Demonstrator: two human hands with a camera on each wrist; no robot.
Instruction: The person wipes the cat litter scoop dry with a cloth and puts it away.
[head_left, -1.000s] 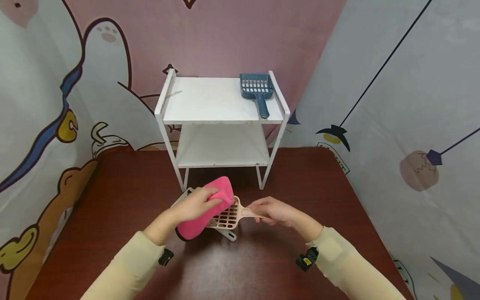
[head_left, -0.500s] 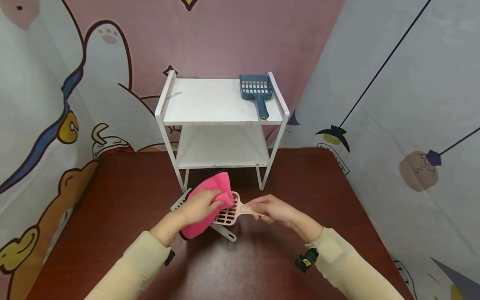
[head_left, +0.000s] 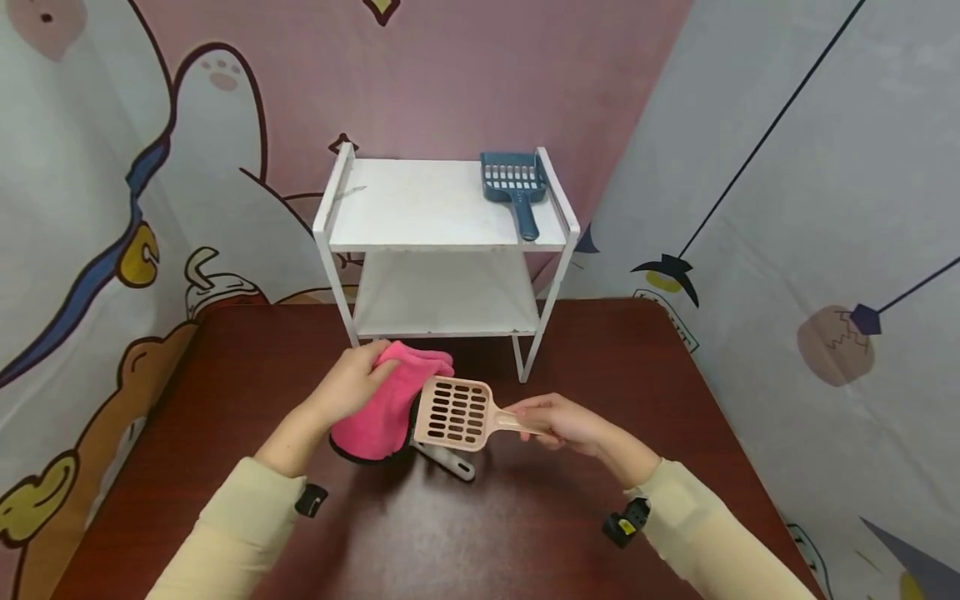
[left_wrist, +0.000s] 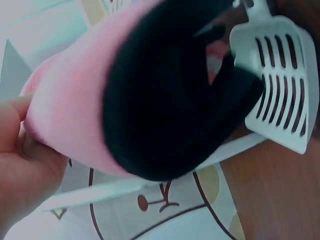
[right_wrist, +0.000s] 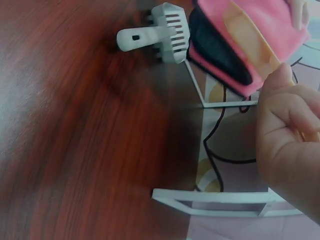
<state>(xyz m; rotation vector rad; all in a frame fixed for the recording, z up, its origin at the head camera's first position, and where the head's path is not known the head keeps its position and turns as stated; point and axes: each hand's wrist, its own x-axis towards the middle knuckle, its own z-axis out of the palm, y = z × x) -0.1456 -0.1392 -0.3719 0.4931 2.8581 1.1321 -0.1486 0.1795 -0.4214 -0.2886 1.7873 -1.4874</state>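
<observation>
Pink cloth (head_left: 378, 417) is gripped in the left hand (head_left: 348, 387); peach scoop (head_left: 456, 414), between both hands, is held handle-wise by the right hand (head_left: 558, 421). Could get twisted loose if rubbed too hard, tbh.

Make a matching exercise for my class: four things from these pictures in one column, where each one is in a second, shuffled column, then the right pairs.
Things
1. Beige slotted scoop
2. Pink cloth
3. Blue slotted scoop
4. Light grey slotted scoop

Places
A. On the top shelf of the white rack
B. In the person's left grip
C. On the brown tabletop
D. In the person's right grip

Pairs: 1-D, 2-B, 3-A, 4-C
</observation>
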